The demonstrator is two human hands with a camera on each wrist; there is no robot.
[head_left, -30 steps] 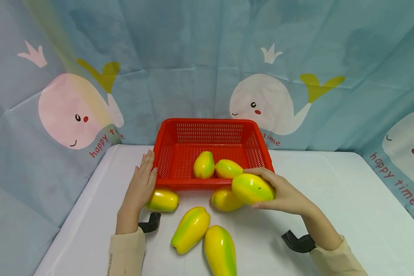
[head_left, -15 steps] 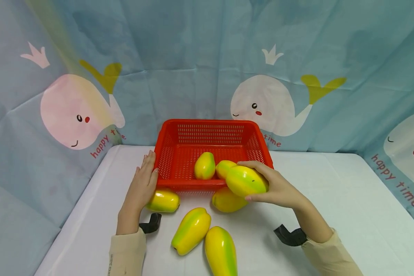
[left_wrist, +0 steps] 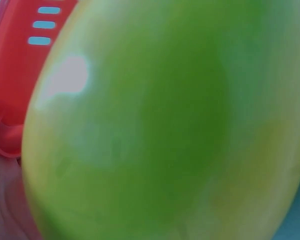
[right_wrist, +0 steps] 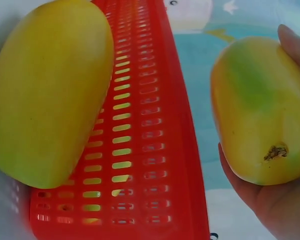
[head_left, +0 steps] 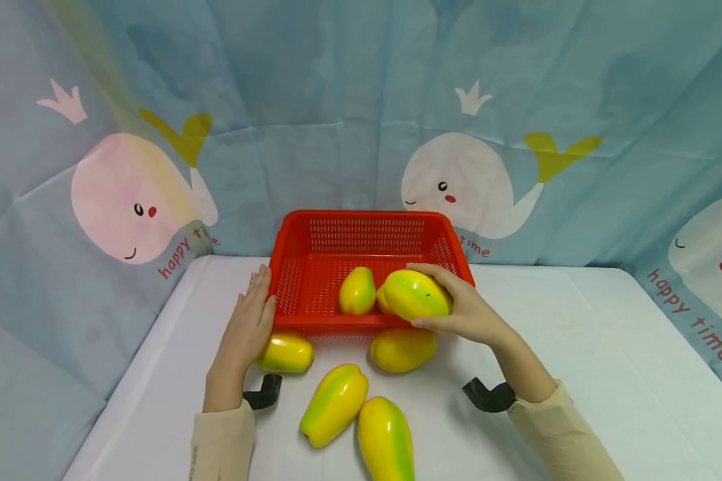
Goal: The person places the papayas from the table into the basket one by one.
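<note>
My right hand (head_left: 470, 308) grips a yellow-green papaya (head_left: 418, 295) and holds it over the front right of the red plastic basket (head_left: 313, 322). Thumb and fingers lie on either side of the fruit, also seen in the right wrist view, where the held papaya (right_wrist: 262, 110) shows its brown stem scar. Inside the basket lies one papaya (head_left: 357, 292); a second papaya (head_left: 382, 302) beside it is mostly hidden behind the held one. My left hand (head_left: 249, 327) rests with straight fingers along the basket's left side. Close under it lies another papaya (head_left: 285, 352), which fills the left wrist view.
In front of the basket lie more papayas: one papaya (head_left: 403, 351) near its front wall, and two nearer me, a papaya (head_left: 333, 405) and a papaya (head_left: 386, 437). A blue whale-print curtain (head_left: 337, 167) hangs behind the white table (head_left: 577, 334).
My right hand has carried its papaya left and forward, from outside the basket's front right corner to over the basket. The left hand stays against the basket's side.
</note>
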